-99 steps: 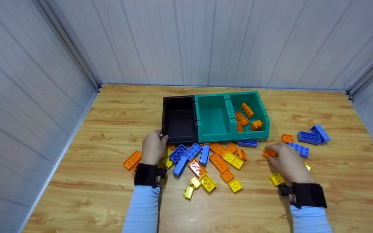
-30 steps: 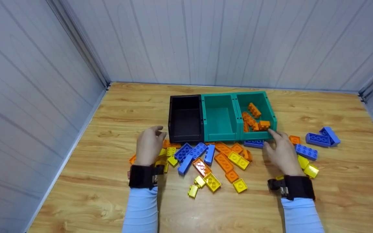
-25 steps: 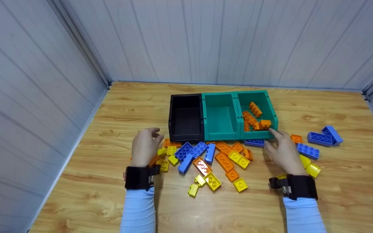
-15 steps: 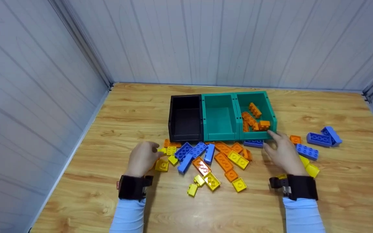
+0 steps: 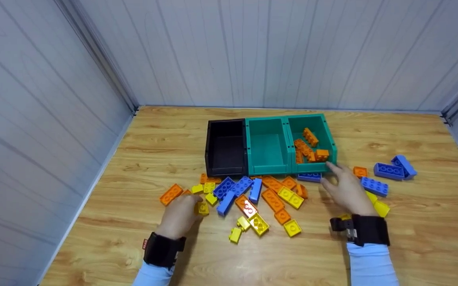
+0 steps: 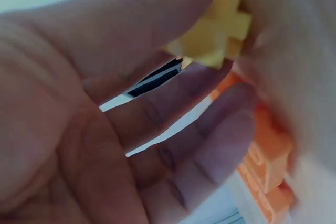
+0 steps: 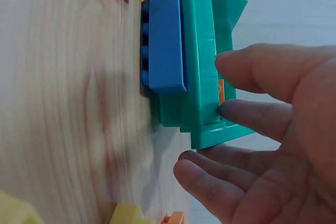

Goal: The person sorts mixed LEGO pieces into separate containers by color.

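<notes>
At the left of the scattered bricks, my left hand (image 5: 180, 216) pinches a yellow brick (image 5: 202, 208) on the table. In the left wrist view the thumb lies across that yellow brick (image 6: 207, 38), the other fingers partly bent behind it. My right hand (image 5: 348, 190) has relaxed, spread fingers and holds nothing. Its fingertips are at the front lip of the right green bin (image 5: 314, 168), which contains several orange bricks (image 5: 310, 137). A blue brick (image 7: 165, 40) lies against that bin's front in the right wrist view.
A black bin (image 5: 226, 171) and a middle green bin (image 5: 268, 169) adjoin the right one; both look bare inside. Several blue, orange and yellow bricks lie in front. More blue bricks (image 5: 389, 171) and an orange brick (image 5: 360, 171) are at the right. Pale walls surround the table.
My left hand has left the black bin's side and come nearer, onto a yellow brick. My right hand carried an orange brick to the right green bin, let go, and has stayed at its lip.
</notes>
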`<state>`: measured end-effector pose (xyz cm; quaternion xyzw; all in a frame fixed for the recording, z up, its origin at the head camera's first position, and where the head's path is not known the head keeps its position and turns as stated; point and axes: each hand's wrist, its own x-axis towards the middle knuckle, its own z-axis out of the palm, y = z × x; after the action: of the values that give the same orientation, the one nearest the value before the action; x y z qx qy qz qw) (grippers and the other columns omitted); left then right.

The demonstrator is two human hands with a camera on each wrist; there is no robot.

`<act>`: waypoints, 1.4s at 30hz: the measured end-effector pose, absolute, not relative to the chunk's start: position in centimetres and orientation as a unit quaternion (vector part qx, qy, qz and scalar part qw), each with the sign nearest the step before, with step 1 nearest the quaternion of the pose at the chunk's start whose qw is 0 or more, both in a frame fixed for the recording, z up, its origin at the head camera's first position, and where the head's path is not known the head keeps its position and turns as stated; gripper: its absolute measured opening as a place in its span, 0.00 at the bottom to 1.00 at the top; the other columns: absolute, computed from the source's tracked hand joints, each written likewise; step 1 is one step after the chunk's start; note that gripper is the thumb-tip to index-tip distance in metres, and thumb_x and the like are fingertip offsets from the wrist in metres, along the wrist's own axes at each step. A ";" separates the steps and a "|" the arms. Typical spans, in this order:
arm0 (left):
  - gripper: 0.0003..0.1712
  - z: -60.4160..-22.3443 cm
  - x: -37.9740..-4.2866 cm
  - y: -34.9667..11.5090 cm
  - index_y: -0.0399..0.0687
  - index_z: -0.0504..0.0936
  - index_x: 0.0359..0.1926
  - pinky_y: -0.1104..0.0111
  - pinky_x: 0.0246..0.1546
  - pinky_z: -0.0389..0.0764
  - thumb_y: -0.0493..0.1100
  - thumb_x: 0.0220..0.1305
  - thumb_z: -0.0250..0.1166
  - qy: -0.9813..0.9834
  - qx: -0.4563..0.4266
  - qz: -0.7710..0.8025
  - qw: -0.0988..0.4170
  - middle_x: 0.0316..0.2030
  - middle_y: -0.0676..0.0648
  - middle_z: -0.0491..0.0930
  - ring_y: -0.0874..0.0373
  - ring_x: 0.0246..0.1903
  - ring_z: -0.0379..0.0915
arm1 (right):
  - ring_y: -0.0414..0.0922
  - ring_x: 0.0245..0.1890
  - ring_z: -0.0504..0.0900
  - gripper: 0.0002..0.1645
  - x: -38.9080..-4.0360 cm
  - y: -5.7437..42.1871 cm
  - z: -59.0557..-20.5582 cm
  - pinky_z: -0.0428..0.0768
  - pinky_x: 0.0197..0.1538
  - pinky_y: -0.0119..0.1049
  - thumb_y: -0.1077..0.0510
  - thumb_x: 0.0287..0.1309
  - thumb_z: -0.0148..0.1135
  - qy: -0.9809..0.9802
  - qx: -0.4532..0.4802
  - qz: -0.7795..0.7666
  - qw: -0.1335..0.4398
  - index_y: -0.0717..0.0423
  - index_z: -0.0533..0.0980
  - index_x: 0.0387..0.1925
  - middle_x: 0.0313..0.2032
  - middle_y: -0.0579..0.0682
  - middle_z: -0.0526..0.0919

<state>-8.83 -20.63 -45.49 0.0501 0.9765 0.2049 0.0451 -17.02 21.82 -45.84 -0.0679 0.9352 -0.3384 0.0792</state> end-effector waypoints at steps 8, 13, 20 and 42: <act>0.27 -43.2 -11.0 -19.7 0.37 0.81 0.56 0.53 0.51 0.78 0.40 0.56 0.75 0.960 0.006 0.278 0.030 0.51 0.39 0.82 0.45 0.50 0.78 | 0.69 0.68 0.57 0.31 -17.4 21.1 -45.6 0.59 0.65 0.65 0.57 0.75 0.49 0.929 -0.075 -0.355 0.068 0.63 0.58 0.74 0.70 0.72 0.56; 0.28 -41.8 -14.8 -18.4 0.37 0.79 0.59 0.56 0.51 0.78 0.44 0.60 0.73 0.949 -0.009 0.314 0.021 0.54 0.38 0.80 0.46 0.51 0.78 | 0.66 0.64 0.66 0.26 -17.1 21.6 -45.6 0.67 0.61 0.63 0.61 0.76 0.44 0.917 -0.052 -0.395 -0.006 0.61 0.62 0.72 0.67 0.70 0.63; 0.29 -40.5 -20.1 -15.9 0.32 0.79 0.58 0.58 0.47 0.80 0.46 0.62 0.72 0.957 -0.005 0.289 0.037 0.50 0.37 0.82 0.47 0.45 0.79 | 0.67 0.66 0.62 0.30 -17.4 21.6 -45.9 0.68 0.60 0.62 0.69 0.72 0.44 0.915 -0.097 -0.383 -0.088 0.67 0.57 0.73 0.71 0.70 0.57; 0.14 -41.7 -22.1 -13.7 0.31 0.85 0.45 0.55 0.45 0.81 0.36 0.60 0.71 0.974 0.048 0.220 0.005 0.42 0.36 0.84 0.42 0.44 0.81 | 0.63 0.70 0.58 0.36 -17.4 22.5 -46.1 0.65 0.66 0.56 0.56 0.77 0.42 0.886 -0.036 -0.460 0.043 0.53 0.43 0.78 0.75 0.64 0.48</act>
<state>-22.09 -13.73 -41.65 0.0479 0.9742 0.2205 0.0050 -17.39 22.50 -46.08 -0.0360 0.8861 -0.4602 0.0427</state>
